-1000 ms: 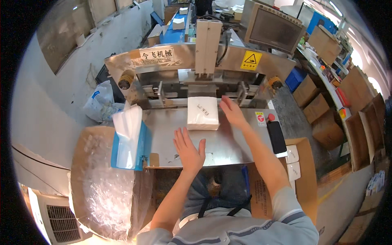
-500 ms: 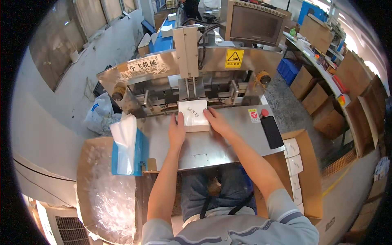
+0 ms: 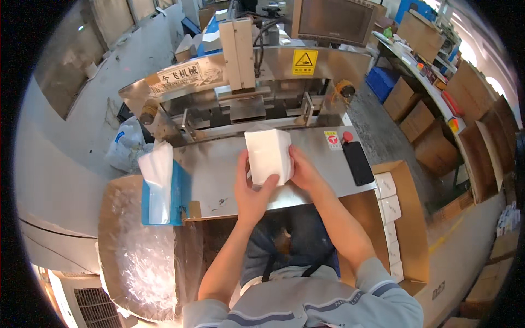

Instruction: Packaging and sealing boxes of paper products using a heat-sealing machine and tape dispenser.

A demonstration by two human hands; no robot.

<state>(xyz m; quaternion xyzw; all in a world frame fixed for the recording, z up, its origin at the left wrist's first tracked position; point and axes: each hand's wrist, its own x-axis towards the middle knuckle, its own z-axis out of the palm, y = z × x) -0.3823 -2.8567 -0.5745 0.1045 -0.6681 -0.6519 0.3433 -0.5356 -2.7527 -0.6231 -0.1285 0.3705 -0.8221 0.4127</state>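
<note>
A white block-shaped pack [image 3: 268, 156], apparently paper tissues in clear film, is held tilted above the steel tabletop [image 3: 219, 188]. My left hand [image 3: 254, 188] grips its left side and lower edge, thumb across the front face. On the opposite side, my right hand [image 3: 302, 167] is closed around the pack's right edge, its fingers partly hidden behind it. Beyond the pack stands the steel packing machine [image 3: 246, 106], with its upright column [image 3: 238, 54] over a small metal plate.
At the table's left end, a blue holder [image 3: 183, 188] carries clear plastic bags [image 3: 158, 169]. A black phone [image 3: 358, 164] lies beside a red button [image 3: 348, 136] at the right. Below right, a carton [image 3: 413, 229] holds several white packs; another carton [image 3: 112, 235] at left holds crumpled clear plastic.
Both hands have drawn the pack off the machine's front edge toward me, lifting and tilting it. Its printed face has turned out of sight. My left thumb has come onto the front.
</note>
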